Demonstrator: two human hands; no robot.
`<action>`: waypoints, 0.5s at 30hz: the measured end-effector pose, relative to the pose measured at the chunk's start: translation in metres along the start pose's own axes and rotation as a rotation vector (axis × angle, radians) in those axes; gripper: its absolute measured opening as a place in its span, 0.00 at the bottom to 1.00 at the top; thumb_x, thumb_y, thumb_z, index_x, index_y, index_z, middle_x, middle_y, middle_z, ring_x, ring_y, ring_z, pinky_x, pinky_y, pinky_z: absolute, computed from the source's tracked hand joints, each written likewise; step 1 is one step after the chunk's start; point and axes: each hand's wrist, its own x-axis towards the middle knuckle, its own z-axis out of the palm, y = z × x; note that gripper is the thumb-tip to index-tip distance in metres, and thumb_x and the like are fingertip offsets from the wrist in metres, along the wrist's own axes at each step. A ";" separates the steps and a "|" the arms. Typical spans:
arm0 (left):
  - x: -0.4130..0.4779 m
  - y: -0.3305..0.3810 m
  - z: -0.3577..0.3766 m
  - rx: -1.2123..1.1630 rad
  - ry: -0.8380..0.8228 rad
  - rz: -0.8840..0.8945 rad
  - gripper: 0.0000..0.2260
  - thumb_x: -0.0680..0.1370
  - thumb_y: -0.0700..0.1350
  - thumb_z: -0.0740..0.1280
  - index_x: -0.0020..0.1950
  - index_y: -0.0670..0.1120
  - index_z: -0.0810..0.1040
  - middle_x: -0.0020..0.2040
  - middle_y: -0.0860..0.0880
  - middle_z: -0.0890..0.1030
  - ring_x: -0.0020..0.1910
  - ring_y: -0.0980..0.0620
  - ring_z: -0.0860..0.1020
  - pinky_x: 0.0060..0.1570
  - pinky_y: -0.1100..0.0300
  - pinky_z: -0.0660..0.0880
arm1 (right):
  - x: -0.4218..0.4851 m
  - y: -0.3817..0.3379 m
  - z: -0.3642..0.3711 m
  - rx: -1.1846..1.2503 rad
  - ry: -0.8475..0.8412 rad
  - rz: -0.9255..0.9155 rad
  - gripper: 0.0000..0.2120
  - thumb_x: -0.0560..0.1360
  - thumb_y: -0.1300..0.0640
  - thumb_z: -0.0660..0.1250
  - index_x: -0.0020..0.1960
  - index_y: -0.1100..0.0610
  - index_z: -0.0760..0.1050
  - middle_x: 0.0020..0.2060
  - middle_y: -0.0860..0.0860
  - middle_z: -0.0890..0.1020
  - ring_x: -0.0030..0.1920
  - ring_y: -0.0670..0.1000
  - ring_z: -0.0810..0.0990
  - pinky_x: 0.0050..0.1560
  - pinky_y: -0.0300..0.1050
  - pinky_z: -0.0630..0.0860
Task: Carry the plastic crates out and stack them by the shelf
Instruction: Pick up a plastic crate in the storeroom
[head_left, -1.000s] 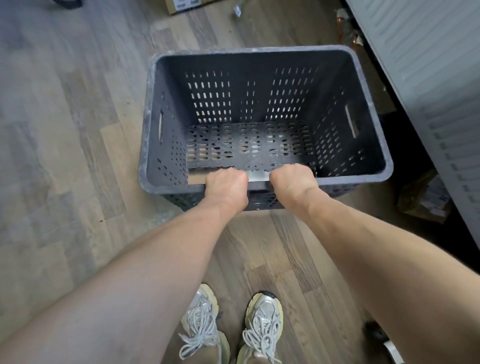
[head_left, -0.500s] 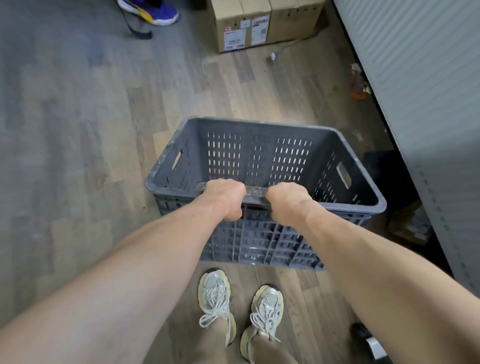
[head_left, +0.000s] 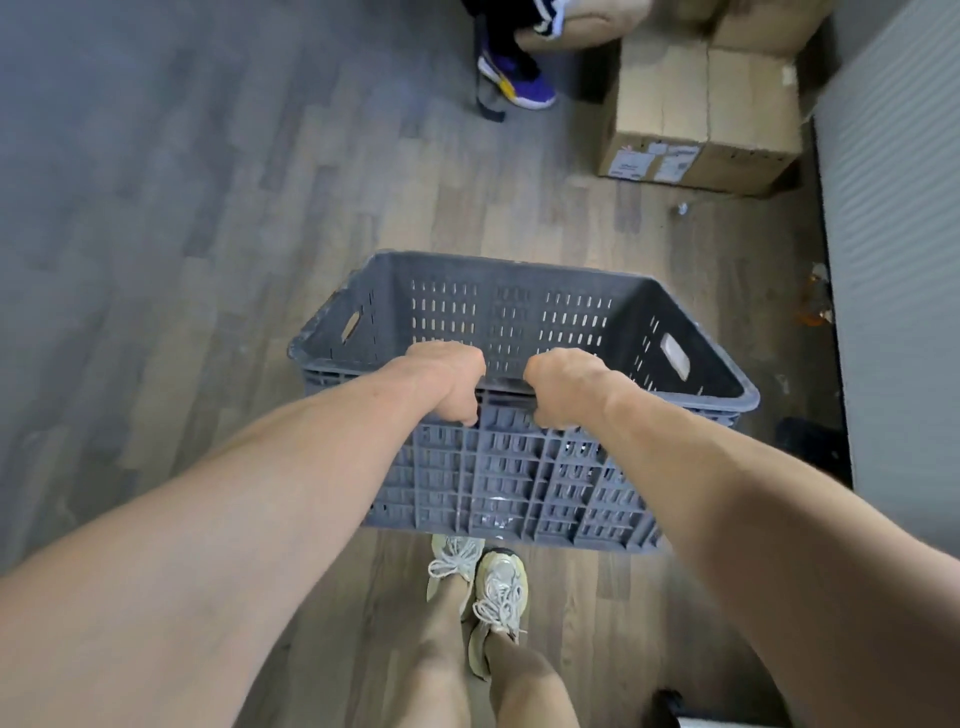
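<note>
Grey plastic crate (head_left: 511, 312) is in hand, empty, and appears clear of the wood floor (head_left: 208, 260): it hangs from its near long rim with the near wall's ribbed outer face showing, just ahead of the carrier's pale shoes (head_left: 491, 587). Judged stage: mid-carry of one crate. No shelf can be made out, and no stack or second crate shows, so the setting-down and stacking all look still to do. How many crates remain cannot be told. Left hand (head_left: 449, 382) and right hand (head_left: 563, 387) sit side by side at the middle of the near rim, a short gap between them. Both are closed tight over that rim, knuckles up. The fingertips go down inside the crate, out of sight. Neither hand touches anything else. Beyond the crate's far right corner stands a cardboard box (head_left: 696, 119). Beyond its far wall, another person's purple shoe (head_left: 519, 85). To the crate's right runs a ribbed grey panel (head_left: 893, 260), near but apart.
</note>
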 end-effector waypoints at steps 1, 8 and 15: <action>-0.012 -0.008 -0.005 -0.023 0.015 -0.017 0.14 0.75 0.52 0.71 0.55 0.45 0.76 0.48 0.49 0.78 0.48 0.46 0.75 0.41 0.57 0.70 | -0.004 -0.007 -0.012 -0.022 0.015 -0.023 0.12 0.74 0.64 0.65 0.57 0.59 0.73 0.53 0.54 0.79 0.53 0.56 0.79 0.42 0.44 0.73; -0.096 -0.065 -0.029 -0.182 0.105 -0.141 0.13 0.74 0.53 0.72 0.48 0.46 0.72 0.44 0.49 0.75 0.45 0.46 0.75 0.41 0.56 0.73 | -0.028 -0.068 -0.091 -0.195 0.090 -0.171 0.11 0.73 0.63 0.67 0.55 0.59 0.75 0.49 0.54 0.80 0.52 0.56 0.80 0.42 0.43 0.74; -0.177 -0.134 -0.022 -0.375 0.193 -0.262 0.13 0.73 0.50 0.73 0.50 0.44 0.76 0.40 0.49 0.76 0.43 0.47 0.76 0.41 0.57 0.74 | -0.049 -0.157 -0.148 -0.335 0.130 -0.294 0.13 0.72 0.64 0.67 0.34 0.57 0.64 0.31 0.50 0.70 0.40 0.56 0.74 0.37 0.42 0.69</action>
